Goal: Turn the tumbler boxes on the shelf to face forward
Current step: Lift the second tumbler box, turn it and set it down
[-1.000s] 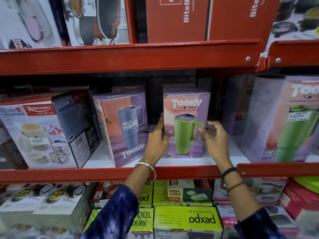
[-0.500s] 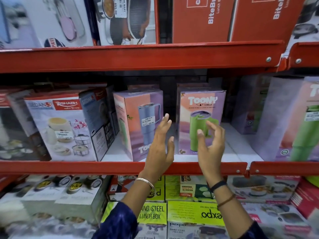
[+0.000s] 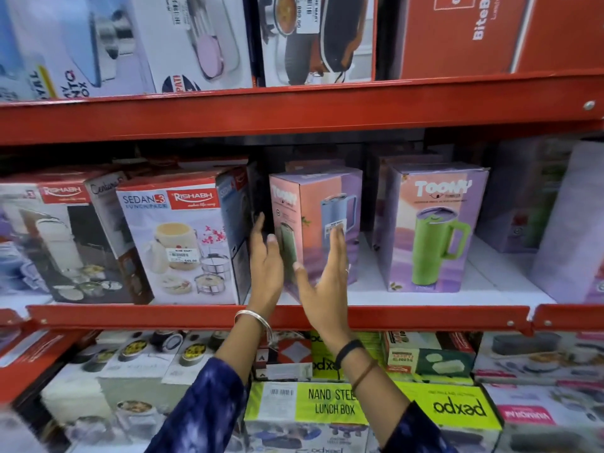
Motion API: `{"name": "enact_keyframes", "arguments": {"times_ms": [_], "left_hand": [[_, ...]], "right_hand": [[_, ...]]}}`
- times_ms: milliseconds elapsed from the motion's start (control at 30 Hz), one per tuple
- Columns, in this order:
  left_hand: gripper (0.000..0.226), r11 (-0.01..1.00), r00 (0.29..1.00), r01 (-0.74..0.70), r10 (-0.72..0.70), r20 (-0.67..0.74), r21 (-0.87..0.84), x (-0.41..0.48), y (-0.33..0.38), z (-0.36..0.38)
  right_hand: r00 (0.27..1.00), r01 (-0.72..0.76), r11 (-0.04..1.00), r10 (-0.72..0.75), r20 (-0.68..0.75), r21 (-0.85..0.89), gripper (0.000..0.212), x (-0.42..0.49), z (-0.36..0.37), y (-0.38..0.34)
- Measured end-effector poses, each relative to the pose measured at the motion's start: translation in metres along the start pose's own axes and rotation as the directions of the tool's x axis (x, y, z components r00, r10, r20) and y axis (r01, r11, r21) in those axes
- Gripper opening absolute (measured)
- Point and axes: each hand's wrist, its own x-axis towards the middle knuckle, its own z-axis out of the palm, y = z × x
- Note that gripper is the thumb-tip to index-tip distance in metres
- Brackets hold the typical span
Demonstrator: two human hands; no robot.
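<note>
A Toony tumbler box with a blue tumbler picture (image 3: pixel 322 207) stands on the middle shelf, turned at an angle so one corner points at me. My left hand (image 3: pixel 265 266) is open beside its left face, fingers up. My right hand (image 3: pixel 322 279) is open in front of its right face, fingertips near the price sticker. I cannot tell whether either hand touches the box. To the right, a Toony box with a green tumbler (image 3: pixel 431 227) faces forward. More purple tumbler boxes (image 3: pixel 568 230) stand at the far right.
Rishabh lunch-pack boxes (image 3: pixel 178 237) crowd the shelf just left of the angled box. The red shelf lip (image 3: pixel 408 317) runs below my hands. The red beam (image 3: pixel 294 109) above carries cookware and BiteBuddy boxes. Lunch boxes (image 3: pixel 327 407) fill the shelf underneath.
Both hands let go of the green-tumbler box and moved left to the angled blue-tumbler box. The view shifted left with them.
</note>
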Motion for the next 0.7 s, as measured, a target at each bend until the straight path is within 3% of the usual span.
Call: {"name": "enact_keyframes", "arguments": {"times_ms": [133,267,500,600,700], "left_hand": [[0.045,0.995,0.975,0.092,-0.097,0.198,0.034,0.019,-0.001,-0.006],[0.039,0.983,0.951,0.181,-0.173,0.255,-0.010,0.025,-0.004,-0.006],[0.029,0.987,0.954,0.143,-0.117,0.276,-0.078,0.022,0.006,-0.012],[0.038,0.989,0.949,0.106,-0.069,0.307,-0.105,0.011,0.019,-0.017],[0.052,0.961,0.936,0.202,-0.132,0.327,-0.189,-0.004,0.036,-0.016]], "right_hand": [[0.994,0.015,0.983,-0.034,-0.105,-0.183,0.076,-0.003,0.020,0.004],[0.978,-0.034,0.956,-0.029,-0.208,-0.292,0.064,-0.007,0.027,0.007],[0.974,-0.037,0.979,-0.009,-0.226,-0.201,0.055,0.002,0.015,0.006],[0.988,-0.066,0.987,0.044,-0.146,-0.144,0.077,0.013,0.007,0.002],[0.990,-0.076,0.982,0.054,-0.128,-0.175,0.114,0.025,0.005,-0.003]]}}
